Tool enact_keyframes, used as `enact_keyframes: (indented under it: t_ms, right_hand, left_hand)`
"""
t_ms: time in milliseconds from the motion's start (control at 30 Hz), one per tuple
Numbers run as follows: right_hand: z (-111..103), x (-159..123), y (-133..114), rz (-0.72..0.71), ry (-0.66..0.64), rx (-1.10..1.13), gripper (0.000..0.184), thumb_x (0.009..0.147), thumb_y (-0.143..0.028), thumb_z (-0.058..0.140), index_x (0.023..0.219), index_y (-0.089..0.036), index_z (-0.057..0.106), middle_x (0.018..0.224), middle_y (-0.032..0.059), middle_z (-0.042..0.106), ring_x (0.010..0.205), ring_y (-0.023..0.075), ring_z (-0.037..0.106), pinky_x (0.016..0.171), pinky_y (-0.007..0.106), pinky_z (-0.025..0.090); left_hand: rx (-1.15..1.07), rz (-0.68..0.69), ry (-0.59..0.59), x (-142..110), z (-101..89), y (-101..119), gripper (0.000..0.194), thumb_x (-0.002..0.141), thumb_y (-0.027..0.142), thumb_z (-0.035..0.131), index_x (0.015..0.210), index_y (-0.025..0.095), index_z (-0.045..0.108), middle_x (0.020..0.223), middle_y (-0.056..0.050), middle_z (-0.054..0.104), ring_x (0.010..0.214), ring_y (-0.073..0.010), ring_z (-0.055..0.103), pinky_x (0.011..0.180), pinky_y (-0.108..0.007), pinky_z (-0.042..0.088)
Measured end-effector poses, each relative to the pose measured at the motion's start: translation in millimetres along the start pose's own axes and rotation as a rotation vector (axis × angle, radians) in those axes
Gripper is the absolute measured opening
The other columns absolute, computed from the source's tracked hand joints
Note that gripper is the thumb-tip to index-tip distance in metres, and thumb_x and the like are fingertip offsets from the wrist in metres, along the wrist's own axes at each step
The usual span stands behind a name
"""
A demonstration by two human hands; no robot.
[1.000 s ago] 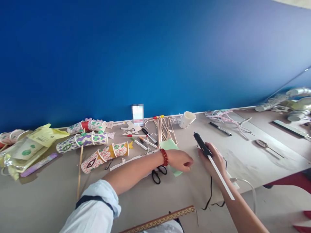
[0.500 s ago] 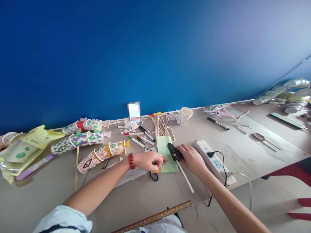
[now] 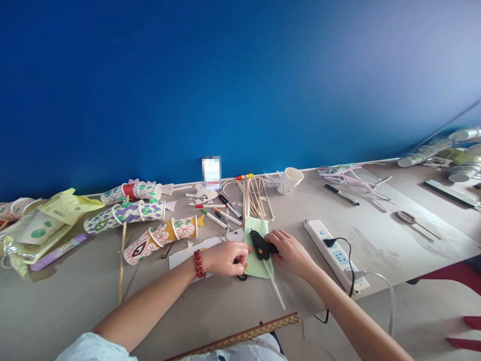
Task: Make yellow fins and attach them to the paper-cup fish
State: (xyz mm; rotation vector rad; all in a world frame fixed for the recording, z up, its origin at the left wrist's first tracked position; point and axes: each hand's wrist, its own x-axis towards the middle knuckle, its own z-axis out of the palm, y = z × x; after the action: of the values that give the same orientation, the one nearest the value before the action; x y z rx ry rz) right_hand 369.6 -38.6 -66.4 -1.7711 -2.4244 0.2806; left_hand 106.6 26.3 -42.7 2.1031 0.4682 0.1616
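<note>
A black hot glue gun (image 3: 261, 245) with a long white glue stick out of its rear is in my right hand (image 3: 291, 252). My fingers close on its handle, and its nozzle points away from me over a light green sheet (image 3: 252, 226). My left hand (image 3: 226, 258), with a red bead bracelet (image 3: 199, 263) at the wrist, is closed at the sheet's left edge. What its fingers hold is hidden. Close under them show a black loop (image 3: 242, 277) and a small yellow patch. White paper (image 3: 179, 259) lies partly beneath that hand.
Decorated paper-cup fish (image 3: 141, 246) and a yellow plastic package (image 3: 67, 210) lie left. Pens (image 3: 215, 219), thin wooden sticks (image 3: 246, 198) and a white cup (image 3: 291, 180) are behind the hands. To the right is a power strip (image 3: 334, 255) with cords running over the table edge.
My right hand has brought the glue gun left, further over the green sheet. My left hand has drawn back slightly to the left, its fingers more curled. The view has shifted a little.
</note>
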Motion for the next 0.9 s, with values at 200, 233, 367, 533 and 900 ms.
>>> enact_keyframes:
  t_ms: [200, 233, 367, 533, 900]
  right_hand:
    - [-8.2, -11.5, 14.9, -0.053, -0.046, -0.018, 0.05, 0.066, -0.003, 0.051, 0.112, -0.022, 0.061, 0.105, 0.0079, 0.067, 0.102, 0.0276, 0.061, 0.087, 0.038, 0.047]
    - [-10.0, -12.5, 19.3, -0.049, -0.04, -0.017, 0.051, 0.066, -0.002, 0.051, 0.111, -0.022, 0.061, 0.105, 0.0081, 0.067, 0.103, 0.0279, 0.061, 0.087, 0.038, 0.047]
    - [-14.8, -18.3, 40.5, -0.012, -0.001, 0.03, 0.052, 0.065, -0.001, 0.05, 0.112, -0.021, 0.061, 0.106, 0.0089, 0.068, 0.104, 0.0281, 0.062, 0.087, 0.038, 0.049]
    - [-16.9, -31.5, 61.4, 0.091, 0.086, 0.052, 0.045, 0.07, -0.006, 0.052, 0.113, -0.019, 0.059, 0.108, 0.0102, 0.068, 0.105, 0.0304, 0.063, 0.091, 0.043, 0.049]
    - [-8.1, -53.7, 55.8, 0.201, 0.137, 0.027, 0.041, 0.075, -0.008, 0.05, 0.114, -0.019, 0.056, 0.108, 0.0097, 0.065, 0.107, 0.0294, 0.062, 0.095, 0.043, 0.049]
  left_hand:
    - [0.162, 0.029, 0.005, 6.1, 16.4, 8.9, 0.02, 0.073, 0.016, 0.059, 0.065, 0.022, 0.042, 0.084, -0.002, 0.063, 0.078, -0.0173, 0.058, 0.079, -0.03, 0.043]
    - [0.208, 0.033, -0.015, 9.8, 20.4, 11.6, 0.02, 0.074, 0.016, 0.059, 0.065, 0.021, 0.041, 0.084, -0.001, 0.063, 0.077, -0.0169, 0.057, 0.083, -0.032, 0.042]
    - [0.294, 0.048, -0.097, 31.2, 36.7, 19.8, 0.021, 0.076, 0.02, 0.059, 0.065, 0.02, 0.041, 0.089, -0.002, 0.063, 0.08, -0.0179, 0.058, 0.101, -0.042, 0.036]
    - [0.229, 0.113, -0.143, 69.0, 44.1, 18.6, 0.024, 0.077, 0.019, 0.06, 0.064, 0.021, 0.039, 0.088, -0.002, 0.062, 0.088, -0.0203, 0.062, 0.103, -0.042, 0.037]
    - [0.048, 0.111, 0.015, 71.8, 38.0, 7.2, 0.021, 0.082, 0.011, 0.057, 0.072, 0.023, 0.043, 0.118, -0.01, 0.066, 0.138, -0.0242, 0.048, 0.106, -0.034, 0.041]
